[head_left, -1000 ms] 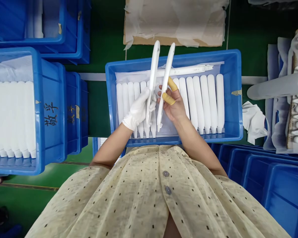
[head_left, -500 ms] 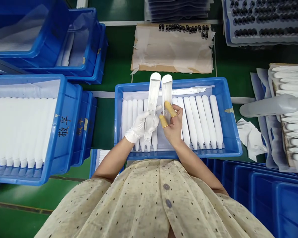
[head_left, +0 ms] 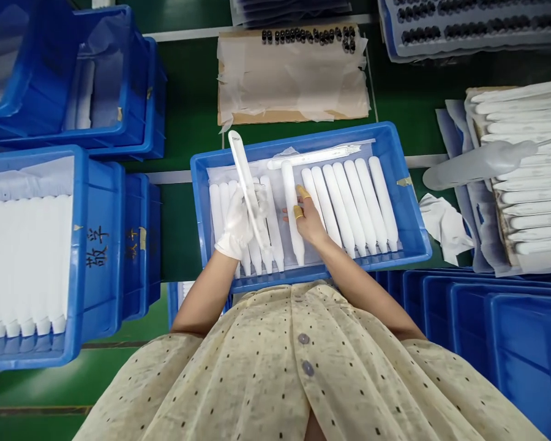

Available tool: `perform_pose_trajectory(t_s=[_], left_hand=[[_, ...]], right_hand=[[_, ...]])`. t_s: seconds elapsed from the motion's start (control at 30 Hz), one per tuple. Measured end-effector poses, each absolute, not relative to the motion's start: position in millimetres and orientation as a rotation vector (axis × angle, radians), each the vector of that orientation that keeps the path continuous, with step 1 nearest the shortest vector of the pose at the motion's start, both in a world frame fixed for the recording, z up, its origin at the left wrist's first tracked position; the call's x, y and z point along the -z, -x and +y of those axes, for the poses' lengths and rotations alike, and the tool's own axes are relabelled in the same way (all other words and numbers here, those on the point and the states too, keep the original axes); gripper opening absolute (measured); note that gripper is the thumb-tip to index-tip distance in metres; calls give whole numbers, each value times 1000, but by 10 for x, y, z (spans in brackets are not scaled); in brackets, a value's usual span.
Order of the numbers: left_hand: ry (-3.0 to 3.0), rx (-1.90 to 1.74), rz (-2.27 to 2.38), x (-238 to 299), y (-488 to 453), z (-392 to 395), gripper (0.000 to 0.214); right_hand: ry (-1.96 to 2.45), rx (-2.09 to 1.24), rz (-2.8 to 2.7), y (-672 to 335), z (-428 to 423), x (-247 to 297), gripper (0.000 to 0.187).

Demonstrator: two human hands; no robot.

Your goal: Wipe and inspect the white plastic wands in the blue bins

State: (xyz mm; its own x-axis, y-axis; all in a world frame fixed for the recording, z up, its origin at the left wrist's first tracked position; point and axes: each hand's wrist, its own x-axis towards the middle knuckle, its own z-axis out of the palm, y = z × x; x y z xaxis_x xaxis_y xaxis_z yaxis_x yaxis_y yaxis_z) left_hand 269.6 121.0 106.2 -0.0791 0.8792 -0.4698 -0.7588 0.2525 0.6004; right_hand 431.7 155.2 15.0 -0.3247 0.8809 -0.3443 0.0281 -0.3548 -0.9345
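Observation:
My left hand (head_left: pixel 239 223), in a white glove, is closed around a long white plastic shell half (head_left: pixel 243 162). That piece tilts up to the left, its edge turned toward me. My right hand (head_left: pixel 310 217) wears yellow finger cots on at least two fingers. It grips the side of another white plastic shell (head_left: pixel 292 208), smooth face up, in the gap between two rows of similar shells (head_left: pixel 349 202). Both rows lie on a thin white sheet inside a blue bin (head_left: pixel 413 239). One more white shell (head_left: pixel 316 157) lies crosswise along the bin's far side.
Blue bins (head_left: pixel 76 257) of white parts are stacked at left. Beyond my bin lies a paper-covered cardboard sheet (head_left: pixel 294 79) with small black parts. At right are a grey-white handled tool (head_left: pixel 477 164), a crumpled cloth (head_left: pixel 445 226) and a pile of white shells (head_left: pixel 537 202).
The two shells, side by side with hollow sides up before, are now apart. My right hand has lowered its shell into the bin, smooth face up; my left has turned its shell edge-on.

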Motion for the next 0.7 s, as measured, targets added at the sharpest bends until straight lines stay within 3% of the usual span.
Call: perform_pose_trajectory(t_s=[0.17, 0.37, 0.47, 0.7], left_hand=[[-179, -1436, 924, -1075, -2665, 1201, 13], [-129, -1430, 955, -1167, -2709, 1199, 33], [-113, -1389, 952, -1225, -2737, 1209, 39], [-122, -1361, 1037, -1294, -2895, 1261, 48]], right_hand=[[1391, -1500, -1728, -4213, 1481, 51, 65], [1384, -1124, -2150, -4212, 1428, 16, 68], [1445, -1175, -2182, -4186, 1413, -29, 66], [1446, -1311, -2309, -4335, 1451, -299, 43]])
